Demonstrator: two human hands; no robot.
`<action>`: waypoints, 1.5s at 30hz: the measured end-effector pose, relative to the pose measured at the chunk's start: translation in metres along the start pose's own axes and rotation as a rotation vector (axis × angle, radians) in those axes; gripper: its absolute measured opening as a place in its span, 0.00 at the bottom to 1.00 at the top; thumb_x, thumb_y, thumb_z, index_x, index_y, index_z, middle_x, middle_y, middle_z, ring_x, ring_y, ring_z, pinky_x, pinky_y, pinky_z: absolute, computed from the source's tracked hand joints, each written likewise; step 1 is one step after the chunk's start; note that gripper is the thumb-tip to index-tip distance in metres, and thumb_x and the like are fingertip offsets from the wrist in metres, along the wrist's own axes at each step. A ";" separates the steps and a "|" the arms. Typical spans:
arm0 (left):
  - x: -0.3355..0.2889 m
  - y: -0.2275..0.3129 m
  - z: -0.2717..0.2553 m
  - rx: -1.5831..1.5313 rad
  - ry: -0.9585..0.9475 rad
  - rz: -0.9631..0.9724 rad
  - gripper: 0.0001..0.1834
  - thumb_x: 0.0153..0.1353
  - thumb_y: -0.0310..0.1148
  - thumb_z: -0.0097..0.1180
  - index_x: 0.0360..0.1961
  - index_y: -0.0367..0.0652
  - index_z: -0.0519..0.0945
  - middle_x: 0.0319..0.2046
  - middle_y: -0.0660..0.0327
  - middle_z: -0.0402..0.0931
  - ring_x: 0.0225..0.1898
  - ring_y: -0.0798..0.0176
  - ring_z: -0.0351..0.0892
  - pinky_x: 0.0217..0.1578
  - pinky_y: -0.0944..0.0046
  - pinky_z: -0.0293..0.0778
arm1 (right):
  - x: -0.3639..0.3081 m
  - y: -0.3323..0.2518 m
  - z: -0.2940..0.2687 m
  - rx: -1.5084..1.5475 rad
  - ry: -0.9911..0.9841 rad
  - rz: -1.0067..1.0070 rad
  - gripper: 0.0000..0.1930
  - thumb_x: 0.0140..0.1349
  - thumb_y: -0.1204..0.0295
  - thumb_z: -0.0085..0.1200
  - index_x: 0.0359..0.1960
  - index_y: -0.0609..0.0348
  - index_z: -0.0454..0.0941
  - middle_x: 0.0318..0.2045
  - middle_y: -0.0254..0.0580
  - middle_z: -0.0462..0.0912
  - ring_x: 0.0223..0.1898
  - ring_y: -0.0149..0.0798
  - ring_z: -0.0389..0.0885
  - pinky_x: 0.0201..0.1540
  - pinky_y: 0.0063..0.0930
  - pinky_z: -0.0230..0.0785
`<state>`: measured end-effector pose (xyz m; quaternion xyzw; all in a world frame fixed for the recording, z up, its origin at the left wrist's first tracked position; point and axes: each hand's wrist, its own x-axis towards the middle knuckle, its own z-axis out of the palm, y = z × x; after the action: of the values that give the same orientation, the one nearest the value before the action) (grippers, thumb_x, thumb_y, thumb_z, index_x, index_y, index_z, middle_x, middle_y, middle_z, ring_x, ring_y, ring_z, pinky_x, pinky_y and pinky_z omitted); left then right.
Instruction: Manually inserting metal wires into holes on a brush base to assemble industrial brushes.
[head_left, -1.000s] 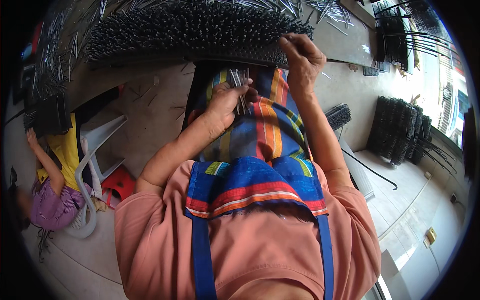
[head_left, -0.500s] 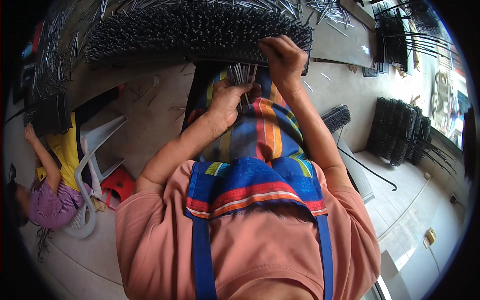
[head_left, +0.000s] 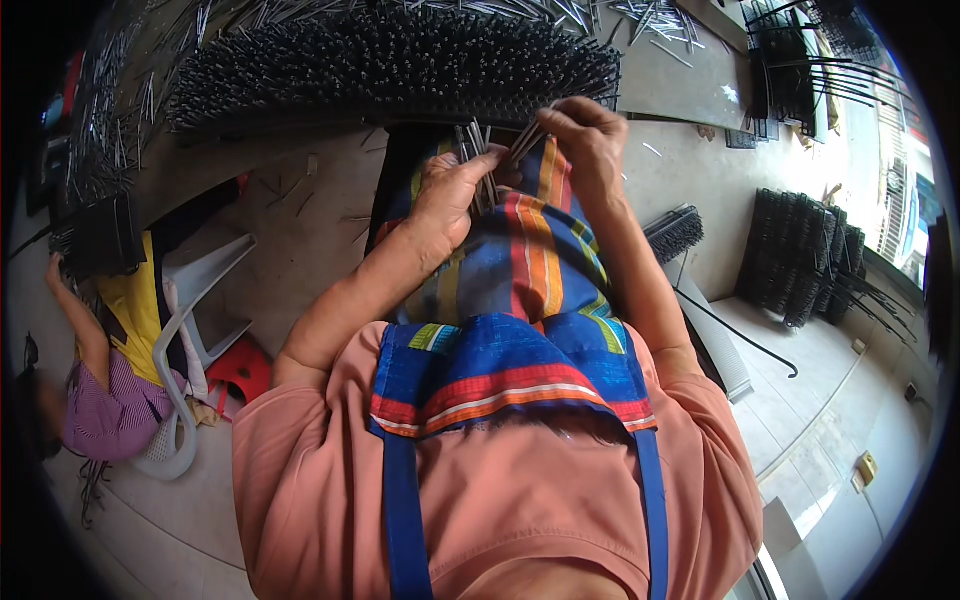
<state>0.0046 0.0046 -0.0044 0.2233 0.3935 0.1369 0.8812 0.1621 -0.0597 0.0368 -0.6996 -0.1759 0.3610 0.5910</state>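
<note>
Over my lap, my left hand (head_left: pixel 450 195) is closed around a bundle of thin grey metal rods (head_left: pixel 477 140), their ends sticking up past the thumb. To its right, my right hand (head_left: pixel 590 140) pinches a few rods (head_left: pixel 526 138) that slant down toward the bundle. Just beyond both hands lies a long black frame (head_left: pixel 400 70) packed with many short upright dark pieces. A striped, colourful apron (head_left: pixel 535 255) covers my lap beneath the hands.
Loose rods (head_left: pixel 655 22) are scattered on the table (head_left: pixel 690 85) beyond. Black spiky stacks (head_left: pixel 800 255) stand on the right floor, near a hooked rod (head_left: pixel 740 340). At left another person (head_left: pixel 115 390) handles a black panel (head_left: pixel 100 235) beside a grey plastic chair (head_left: pixel 190 330).
My right hand has come back from the edge of the black frame, slightly nearer to me. Rods now show in its pinch, close to the left hand's bundle.
</note>
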 end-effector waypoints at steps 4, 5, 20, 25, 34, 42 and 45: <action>0.000 0.000 0.001 0.016 0.079 -0.087 0.09 0.64 0.28 0.55 0.43 0.37 0.80 0.37 0.54 0.83 0.34 0.57 0.85 0.33 0.61 0.82 | 0.013 -0.006 -0.004 0.087 0.055 -0.064 0.03 0.56 0.76 0.62 0.26 0.61 0.81 0.20 0.26 0.75 0.20 0.18 0.67 0.22 0.14 0.57; 0.001 -0.001 0.001 -0.001 0.079 -0.064 0.09 0.64 0.28 0.56 0.43 0.37 0.80 0.37 0.54 0.83 0.34 0.57 0.85 0.33 0.61 0.82 | 0.013 -0.012 -0.005 0.072 0.022 0.004 0.03 0.56 0.77 0.62 0.26 0.61 0.80 0.20 0.27 0.76 0.20 0.19 0.68 0.23 0.16 0.59; 0.004 -0.012 -0.006 0.008 0.043 -0.123 0.06 0.58 0.20 0.56 0.37 0.35 0.80 0.30 0.53 0.83 0.29 0.60 0.84 0.30 0.63 0.81 | 0.032 0.006 -0.006 0.054 0.149 -0.547 0.04 0.52 0.85 0.62 0.30 0.68 0.81 0.28 0.33 0.82 0.30 0.23 0.76 0.35 0.16 0.69; -0.001 -0.015 -0.009 0.036 0.052 -0.064 0.08 0.59 0.20 0.55 0.40 0.37 0.80 0.32 0.54 0.84 0.31 0.60 0.84 0.33 0.63 0.81 | 0.035 0.007 -0.002 -0.210 0.128 -0.674 0.05 0.50 0.85 0.62 0.29 0.68 0.81 0.27 0.35 0.81 0.30 0.25 0.77 0.34 0.18 0.70; -0.001 -0.010 -0.002 -0.039 0.060 -0.075 0.09 0.58 0.20 0.56 0.40 0.38 0.81 0.33 0.54 0.84 0.32 0.60 0.85 0.34 0.63 0.81 | 0.031 0.017 0.004 -0.602 0.163 -0.709 0.06 0.49 0.82 0.64 0.30 0.64 0.83 0.25 0.38 0.81 0.27 0.29 0.79 0.30 0.21 0.70; 0.009 -0.008 0.006 -0.135 0.041 -0.103 0.07 0.57 0.19 0.56 0.37 0.37 0.81 0.32 0.54 0.84 0.31 0.59 0.85 0.34 0.62 0.81 | 0.026 0.010 -0.001 -0.770 0.147 -0.646 0.06 0.51 0.74 0.66 0.30 0.61 0.84 0.23 0.38 0.80 0.25 0.31 0.80 0.30 0.24 0.70; 0.008 -0.005 0.014 -0.167 -0.010 -0.058 0.08 0.57 0.18 0.55 0.37 0.37 0.81 0.32 0.55 0.83 0.30 0.60 0.85 0.32 0.63 0.82 | 0.014 0.003 -0.006 -0.607 -0.025 -0.280 0.07 0.51 0.73 0.66 0.27 0.63 0.83 0.20 0.36 0.79 0.25 0.29 0.79 0.30 0.24 0.69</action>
<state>0.0212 -0.0006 -0.0037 0.1384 0.3827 0.1427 0.9022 0.1752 -0.0550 0.0305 -0.8082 -0.3773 0.2160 0.3972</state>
